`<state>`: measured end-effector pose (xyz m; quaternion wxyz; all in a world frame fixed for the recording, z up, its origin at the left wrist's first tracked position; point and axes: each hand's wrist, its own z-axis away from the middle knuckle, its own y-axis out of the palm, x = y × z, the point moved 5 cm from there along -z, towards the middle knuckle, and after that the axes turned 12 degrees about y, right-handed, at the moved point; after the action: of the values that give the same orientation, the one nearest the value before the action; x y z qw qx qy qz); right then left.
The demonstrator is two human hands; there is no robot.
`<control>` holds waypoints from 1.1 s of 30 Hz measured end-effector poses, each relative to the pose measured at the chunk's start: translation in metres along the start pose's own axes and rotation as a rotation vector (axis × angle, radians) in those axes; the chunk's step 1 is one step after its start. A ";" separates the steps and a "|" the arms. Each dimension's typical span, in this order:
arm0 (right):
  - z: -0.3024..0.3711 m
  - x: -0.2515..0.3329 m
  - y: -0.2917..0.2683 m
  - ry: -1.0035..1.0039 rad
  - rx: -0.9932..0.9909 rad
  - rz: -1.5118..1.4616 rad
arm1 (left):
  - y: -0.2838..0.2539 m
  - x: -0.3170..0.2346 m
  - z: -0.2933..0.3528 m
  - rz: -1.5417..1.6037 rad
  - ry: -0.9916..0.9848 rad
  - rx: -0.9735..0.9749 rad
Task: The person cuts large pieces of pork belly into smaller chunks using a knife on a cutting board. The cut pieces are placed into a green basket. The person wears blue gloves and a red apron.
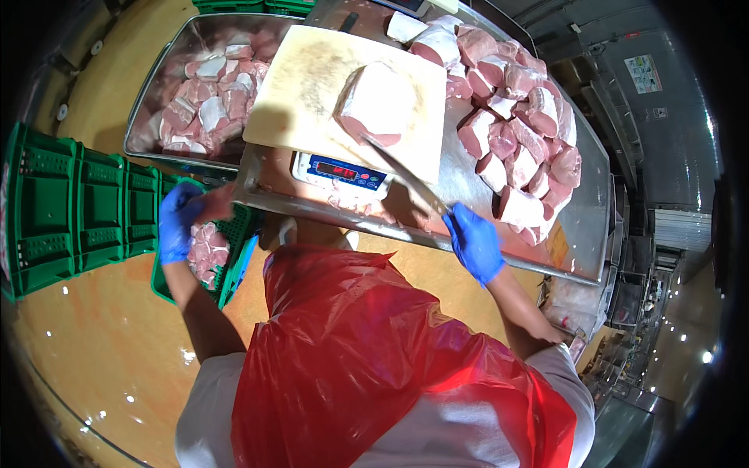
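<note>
Fingers of your right hand (474, 243) wrap the knife (407, 175); your left hand (177, 222) pinches a meat piece (216, 202).
Knife slants lengthwise up-left, tip at the meat block (378, 101).

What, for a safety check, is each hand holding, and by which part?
The right hand grips a knife by its handle end; the left hand seems to hold a blurred meat piece by one end.

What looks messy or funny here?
Little meat scraps are scattered on the metal table, just in front of the scale. They look odd because they lie loose, apart from the big pile of meat chunks. I can't see anything broken.
</note>
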<state>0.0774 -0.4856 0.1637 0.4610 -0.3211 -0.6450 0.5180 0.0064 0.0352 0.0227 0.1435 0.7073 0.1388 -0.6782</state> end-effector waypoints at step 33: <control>-0.106 0.021 0.025 -0.179 -0.273 -0.040 | 0.327 -0.060 -0.004 -0.762 0.896 0.038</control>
<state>0.1662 -0.4209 0.1487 0.3640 -0.3205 -0.7543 0.4426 0.1360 -0.2645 0.0877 -0.1954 0.8277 0.4182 -0.3193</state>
